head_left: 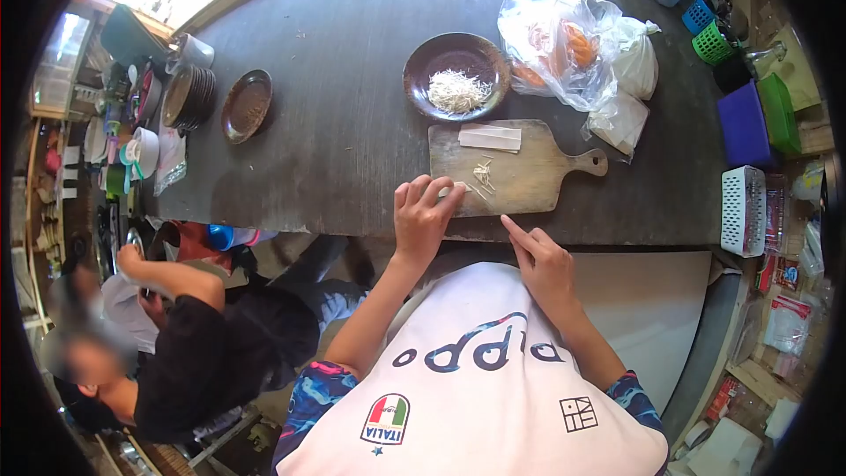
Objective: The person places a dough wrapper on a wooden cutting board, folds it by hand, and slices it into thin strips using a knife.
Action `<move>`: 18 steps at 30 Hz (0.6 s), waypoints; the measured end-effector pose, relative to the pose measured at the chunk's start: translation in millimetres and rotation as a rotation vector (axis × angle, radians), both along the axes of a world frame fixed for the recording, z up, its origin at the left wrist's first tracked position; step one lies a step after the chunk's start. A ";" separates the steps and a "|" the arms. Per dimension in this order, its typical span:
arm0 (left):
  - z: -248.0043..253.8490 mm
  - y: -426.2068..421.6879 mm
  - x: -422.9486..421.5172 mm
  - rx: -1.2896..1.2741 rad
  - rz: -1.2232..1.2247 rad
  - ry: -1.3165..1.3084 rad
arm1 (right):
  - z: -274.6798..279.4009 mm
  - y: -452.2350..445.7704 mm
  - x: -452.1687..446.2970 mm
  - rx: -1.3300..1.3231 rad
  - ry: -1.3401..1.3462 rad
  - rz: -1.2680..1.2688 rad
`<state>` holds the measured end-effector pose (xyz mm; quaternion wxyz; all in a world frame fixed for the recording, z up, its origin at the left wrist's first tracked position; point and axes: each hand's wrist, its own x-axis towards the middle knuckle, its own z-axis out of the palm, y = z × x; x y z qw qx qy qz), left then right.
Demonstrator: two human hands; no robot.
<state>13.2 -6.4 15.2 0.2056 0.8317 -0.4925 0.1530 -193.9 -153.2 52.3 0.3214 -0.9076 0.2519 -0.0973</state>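
My left hand (425, 216) is over the left edge of the wooden cutting board (536, 183), fingers pinched on a small pale piece (452, 189) whose kind is unclear. Thin cut strips (484, 176) lie scattered just right of those fingertips. Higher on the board rest flat pale slabs (490, 137). My right hand (544, 266) is at the board's near edge, index finger stretched out and the other fingers curled; whatever it may hold is hidden. Beyond the board stands a dark round plate (421, 70) with a heap of fine pale strips (458, 91).
Clear plastic bags (564, 44) with orange contents and a white bag (636, 66) sit right of the plate. An oval dish (248, 107) and stacked dark plates (188, 97) stand left. A person in black (233, 344) sits at lower left. Baskets (743, 211) line the right side.
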 end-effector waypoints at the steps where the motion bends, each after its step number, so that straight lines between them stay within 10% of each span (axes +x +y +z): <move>1: 1.4 -0.4 -0.2 -0.005 0.004 0.008 | 0.8 1.0 7.6 -0.001 -0.018 -0.001; 18: 4.1 -1.9 -2.1 -0.018 0.022 -0.005 | 0.7 4.1 3.8 -0.013 0.018 -0.010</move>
